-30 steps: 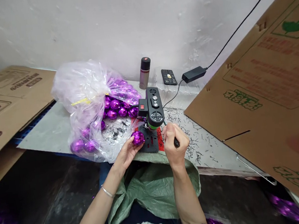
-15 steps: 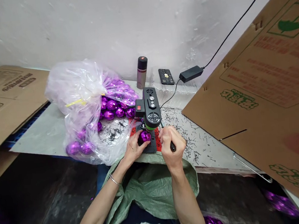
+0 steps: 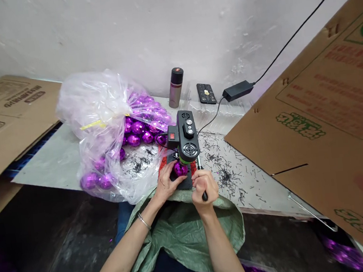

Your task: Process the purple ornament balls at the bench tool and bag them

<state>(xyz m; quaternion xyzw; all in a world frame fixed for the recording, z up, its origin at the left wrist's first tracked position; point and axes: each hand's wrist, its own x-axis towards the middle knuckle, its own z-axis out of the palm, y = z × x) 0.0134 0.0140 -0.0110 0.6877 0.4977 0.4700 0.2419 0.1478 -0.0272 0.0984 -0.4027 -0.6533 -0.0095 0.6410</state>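
Note:
A shiny purple faceted ball (image 3: pixel 180 169) sits under the head of a small black bench press (image 3: pixel 186 131). My left hand (image 3: pixel 167 183) grips that ball between thumb and fingers from its left and front side. The fingers of my right hand (image 3: pixel 205 186) are wrapped round the press's lever (image 3: pixel 199 162), whose black end pokes out below the fist. Beneath the ball lies the press's dark base plate (image 3: pixel 185 182), on a red mat. Where the ball meets the press head, details are partly hidden.
Left of the press, a clear plastic bag (image 3: pixel 93 102) spills several purple balls (image 3: pixel 134 140). Black bits (image 3: pixel 226 176) litter the table. Behind stand a bottle (image 3: pixel 175 87), a phone (image 3: pixel 206 93) and a power adapter (image 3: pixel 237 90). Cardboard boxes (image 3: pixel 322 117) flank both sides; a green sack (image 3: pixel 185 235) hangs in front.
My right hand has drawn the lever down and a little to the left. My left hand stays on the ball under the press. The whole view has shifted slightly.

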